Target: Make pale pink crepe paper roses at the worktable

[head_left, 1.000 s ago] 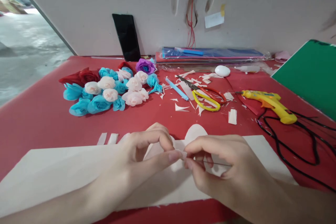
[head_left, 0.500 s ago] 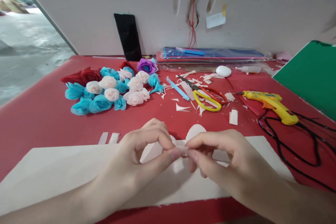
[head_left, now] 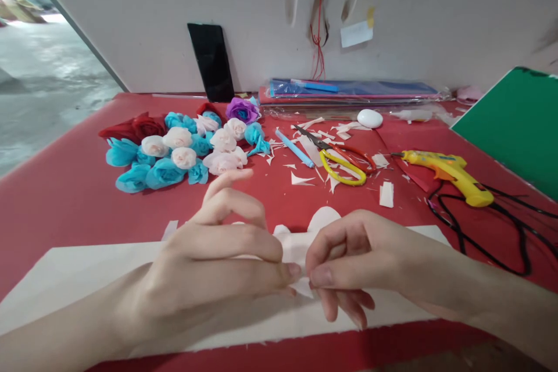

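Over a long white sheet (head_left: 70, 279) near the front edge, both hands meet at the centre. My left hand (head_left: 218, 250) pinches thumb and forefinger at a small pale paper piece (head_left: 304, 286), its other fingers raised. At the right side of this piece, my right hand (head_left: 349, 261) is closed too, thumb against forefinger, the lower fingers curled beneath. Much of the piece is hidden by the fingers. Rounded white paper petals (head_left: 325, 219) lie just behind the hands.
Paper flowers (head_left: 168, 171) fill the back left. Scissors (head_left: 344, 168), a blue pen (head_left: 294, 148) and paper scraps lie mid-table. A yellow glue gun (head_left: 453, 171) with a black cord is at right. A phone (head_left: 211, 62) leans on the wall; a green board (head_left: 514, 122) stands right.
My left hand has turned and its rear fingers have lifted and spread. My right hand has tilted, its lower fingers now showing below. Both still meet at the paper piece.
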Demonstrator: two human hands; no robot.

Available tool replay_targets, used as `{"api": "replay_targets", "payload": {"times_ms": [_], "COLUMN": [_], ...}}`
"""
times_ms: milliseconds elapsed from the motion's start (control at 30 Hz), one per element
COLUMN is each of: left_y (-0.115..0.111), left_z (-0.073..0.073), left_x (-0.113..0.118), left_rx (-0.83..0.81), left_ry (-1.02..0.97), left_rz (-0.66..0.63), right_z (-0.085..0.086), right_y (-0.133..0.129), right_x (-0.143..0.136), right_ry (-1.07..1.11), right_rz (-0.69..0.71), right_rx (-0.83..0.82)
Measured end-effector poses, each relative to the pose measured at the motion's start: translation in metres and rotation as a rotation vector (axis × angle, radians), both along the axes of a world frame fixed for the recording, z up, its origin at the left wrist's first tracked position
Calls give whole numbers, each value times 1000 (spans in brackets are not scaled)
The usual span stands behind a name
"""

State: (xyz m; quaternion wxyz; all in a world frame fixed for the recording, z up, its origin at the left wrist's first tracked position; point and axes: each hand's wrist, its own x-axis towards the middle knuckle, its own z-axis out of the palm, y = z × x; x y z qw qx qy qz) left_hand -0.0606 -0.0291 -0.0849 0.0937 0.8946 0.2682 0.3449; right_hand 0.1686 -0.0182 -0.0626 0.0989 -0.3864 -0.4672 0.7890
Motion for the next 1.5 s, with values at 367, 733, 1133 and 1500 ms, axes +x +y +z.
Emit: {"api": "replay_targets", "payload": {"times_ms": [367, 733, 1133, 1500], "left_y": [-6, -10, -10, -6], "left_z": [4, 3, 3, -3], "left_x": [-3, 17, 25, 27], "left_rx": [34, -254, -616, -720], "left_ry": [-4, -304, -436, -431], "left_rz": [54, 120, 184, 137], "right_z": [-2, 2, -1, -3], "right_y": [-6, -27, -25, -23], "right_x": [-1, -13, -7, -8], "right_ry": [-22, -167, -289, -389], "right_rz": [13, -328, -247, -100], "right_rx": [-11, 549, 1003, 763]}}
